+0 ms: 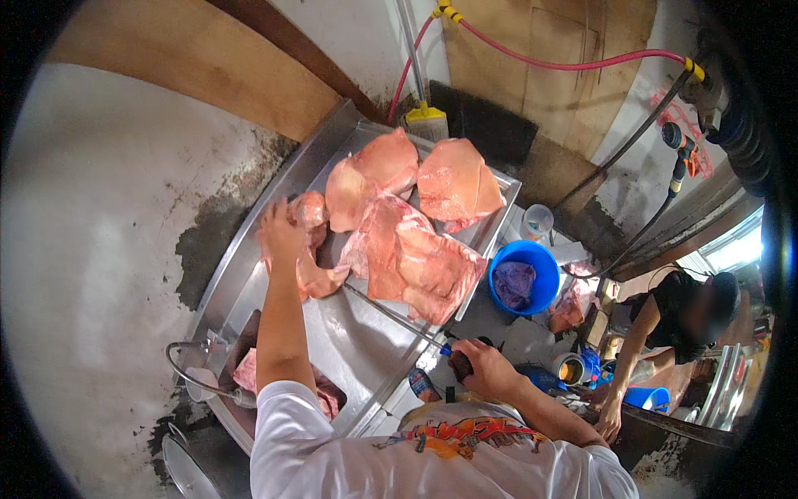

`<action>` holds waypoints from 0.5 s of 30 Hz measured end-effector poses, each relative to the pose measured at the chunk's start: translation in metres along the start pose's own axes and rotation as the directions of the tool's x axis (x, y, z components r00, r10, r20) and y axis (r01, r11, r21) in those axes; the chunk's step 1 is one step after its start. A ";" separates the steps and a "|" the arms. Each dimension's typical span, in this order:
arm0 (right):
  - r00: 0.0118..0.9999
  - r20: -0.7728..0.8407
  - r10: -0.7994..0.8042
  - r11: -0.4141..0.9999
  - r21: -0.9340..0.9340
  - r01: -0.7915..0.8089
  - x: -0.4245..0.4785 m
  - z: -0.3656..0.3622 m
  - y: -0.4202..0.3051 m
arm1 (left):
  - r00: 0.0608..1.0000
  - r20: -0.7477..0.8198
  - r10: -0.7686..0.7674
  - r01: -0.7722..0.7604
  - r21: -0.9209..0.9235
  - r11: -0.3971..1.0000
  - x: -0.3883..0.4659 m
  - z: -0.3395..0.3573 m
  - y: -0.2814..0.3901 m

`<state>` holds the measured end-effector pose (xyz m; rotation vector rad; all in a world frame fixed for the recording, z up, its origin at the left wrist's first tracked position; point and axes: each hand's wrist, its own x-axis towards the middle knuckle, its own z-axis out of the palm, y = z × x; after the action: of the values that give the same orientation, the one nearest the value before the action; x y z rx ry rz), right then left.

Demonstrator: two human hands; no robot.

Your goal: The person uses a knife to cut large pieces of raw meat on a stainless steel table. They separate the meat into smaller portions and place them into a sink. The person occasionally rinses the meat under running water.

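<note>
Several large cuts of raw meat with skin lie on the stainless steel sink's drainboard (336, 330). One slab of meat (411, 256) is nearest me, with two more pieces behind it, one of them a skin-on cut (458, 181) at the right. My left hand (282, 234) rests, fingers spread, on a smaller piece of meat (319, 274) at the left; what its palm touches is hidden. In my right hand (480, 368) is the dark handle of a long thin metal rod (399, 318), whose far end reaches the meat's edge.
A blue bucket (523, 277) holding a purplish thing and a clear plastic container (537, 221) stand right of the sink. More meat (246, 371) lies in the basin by the faucet (202, 380). A co-worker (673, 324) bends over at the right. A hose (561, 65) hangs above.
</note>
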<state>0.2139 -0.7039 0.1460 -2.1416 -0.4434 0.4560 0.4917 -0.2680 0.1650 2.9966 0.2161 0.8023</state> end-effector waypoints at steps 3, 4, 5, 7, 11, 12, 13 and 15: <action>1.000 0.017 -0.001 0.999 0.041 0.000 0.002 0.000 0.002 | 0.994 0.011 0.105 -0.077 -0.613 0.786 -0.017 -0.005 0.054; 1.000 0.022 0.001 0.999 0.039 -0.002 0.001 0.001 0.006 | 0.998 0.024 0.052 -0.016 -0.750 0.662 -0.035 -0.014 0.102; 1.000 0.030 0.007 0.999 0.031 -0.008 -0.001 0.002 0.009 | 0.966 0.044 0.254 -0.143 -0.729 0.670 -0.048 -0.027 0.137; 0.998 0.056 0.015 1.000 0.020 -0.016 0.006 0.004 0.004 | 0.911 -0.272 0.310 -0.411 -0.664 0.625 -0.097 -0.007 0.182; 0.999 0.047 -0.007 0.999 -0.039 0.009 0.011 -0.004 0.007 | 0.881 -0.028 0.473 -0.375 -0.651 0.660 -0.151 -0.037 0.253; 0.998 0.051 -0.031 0.998 -0.051 0.033 0.017 -0.008 0.006 | 0.891 0.044 0.452 -0.334 -0.610 0.719 -0.149 -0.041 0.260; 0.998 0.041 -0.038 0.997 -0.059 0.040 0.021 -0.011 0.008 | 0.896 0.116 0.428 -0.298 -0.559 0.774 -0.147 -0.046 0.266; 0.998 0.057 -0.029 0.995 -0.089 0.034 0.017 -0.010 0.012 | 0.864 0.199 0.462 -0.250 -0.626 0.738 -0.145 -0.047 0.269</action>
<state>0.2352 -0.7094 0.1387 -2.2090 -0.5375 0.4866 0.3779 -0.5550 0.1518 2.5217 -0.5523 0.2517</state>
